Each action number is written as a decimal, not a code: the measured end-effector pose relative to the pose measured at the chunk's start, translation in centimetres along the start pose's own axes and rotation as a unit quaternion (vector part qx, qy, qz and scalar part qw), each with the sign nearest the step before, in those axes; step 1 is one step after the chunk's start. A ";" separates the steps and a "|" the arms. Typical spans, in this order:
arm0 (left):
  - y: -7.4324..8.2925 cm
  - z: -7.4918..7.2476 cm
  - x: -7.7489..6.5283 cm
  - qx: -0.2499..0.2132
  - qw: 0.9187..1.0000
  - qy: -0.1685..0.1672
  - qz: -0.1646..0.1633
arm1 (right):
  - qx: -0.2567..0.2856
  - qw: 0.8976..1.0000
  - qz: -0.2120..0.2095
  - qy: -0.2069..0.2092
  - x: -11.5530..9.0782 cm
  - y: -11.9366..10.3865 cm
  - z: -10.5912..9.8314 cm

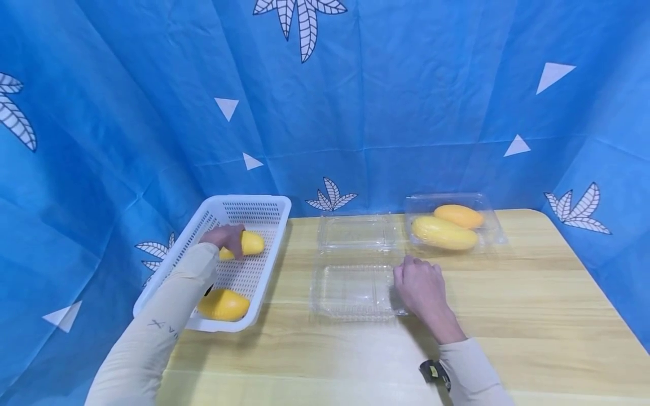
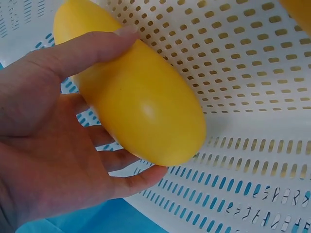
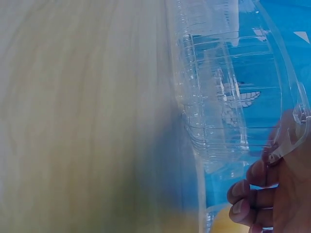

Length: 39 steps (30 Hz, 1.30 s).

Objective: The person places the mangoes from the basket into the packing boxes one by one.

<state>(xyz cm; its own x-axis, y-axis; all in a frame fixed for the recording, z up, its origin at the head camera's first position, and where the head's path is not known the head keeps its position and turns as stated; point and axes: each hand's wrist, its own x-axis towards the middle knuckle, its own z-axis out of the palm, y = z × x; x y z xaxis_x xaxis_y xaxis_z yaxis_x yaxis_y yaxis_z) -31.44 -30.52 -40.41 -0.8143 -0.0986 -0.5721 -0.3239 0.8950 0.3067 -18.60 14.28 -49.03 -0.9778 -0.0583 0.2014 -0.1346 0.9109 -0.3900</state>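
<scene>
A white perforated plastic basket [image 1: 278, 256] stands on the left of the table. Inside it my left hand [image 1: 222, 237] grips a yellow mango [image 1: 253, 243]; in the left wrist view the thumb lies over the mango [image 2: 150, 107] and the fingers curl beneath it. Another mango [image 1: 224, 305] rests at the basket's near end. An opened clear plastic clamshell box [image 1: 350, 290] lies mid-table, lid part toward the curtain. My right hand [image 1: 420, 286] pinches the near part's right edge; in the right wrist view its fingers [image 3: 260, 196] are curled by the box's rim.
At the back right, another clear plastic box [image 1: 493, 225] holds a yellow mango [image 1: 443, 233] and a more orange one [image 1: 459, 215]. A blue patterned curtain [image 1: 386, 113] hangs behind the wooden table [image 1: 538, 316] and along both sides.
</scene>
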 end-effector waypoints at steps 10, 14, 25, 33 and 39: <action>-0.9 0.0 -0.1 0.010 0.999 -0.022 0.044 | -0.001 1.000 -0.007 0.025 -0.2 0.0 0.2; -1.3 0.0 -0.4 0.013 0.997 -0.021 0.073 | -0.003 1.000 -0.006 0.028 -0.2 0.0 0.2; -0.7 -0.8 -2.5 -0.041 0.995 -0.064 0.059 | -0.005 1.000 0.009 0.007 -0.1 0.2 0.0; -0.5 -1.1 -3.2 -0.027 0.994 -0.035 0.101 | -0.001 1.000 0.008 0.004 0.0 0.1 -0.1; 0.8 -1.7 -4.8 -0.015 0.988 0.022 0.151 | -0.006 1.000 0.000 0.001 -0.1 0.3 -0.1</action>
<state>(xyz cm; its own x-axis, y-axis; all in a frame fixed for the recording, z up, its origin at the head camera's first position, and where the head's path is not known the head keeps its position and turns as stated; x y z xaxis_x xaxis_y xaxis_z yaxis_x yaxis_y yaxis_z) -28.61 -30.09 -36.11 -0.8956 0.1522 -0.4180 -0.0760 0.8735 0.4808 -18.51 14.57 -49.10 -0.9775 -0.0575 0.2027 -0.1326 0.9156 -0.3797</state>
